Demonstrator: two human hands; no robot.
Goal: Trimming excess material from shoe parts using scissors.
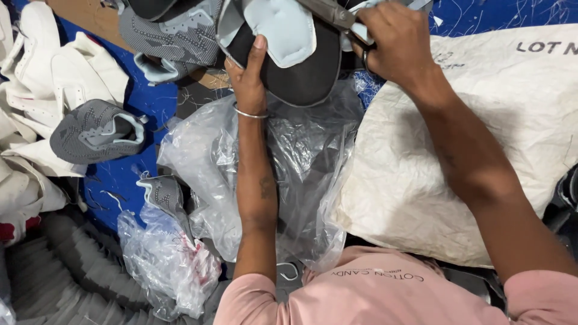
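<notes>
My left hand (248, 75) grips the edge of a dark shoe upper (304, 72) with a pale blue padded tongue (283, 30), held up at the top of the view. My right hand (394, 39) is closed on the handles of metal scissors (328, 12), whose blades reach over the upper's top edge. A thin metal bangle sits on my left wrist. Both forearms stretch up from my pink shirt at the bottom.
Crumpled clear plastic bags (211, 162) lie under my arms. A big white sack (481, 138) fills the right. Grey knit shoe uppers (96, 129) and white pieces (54, 78) lie left on a blue surface (126, 180). More grey uppers (174, 36) sit top left.
</notes>
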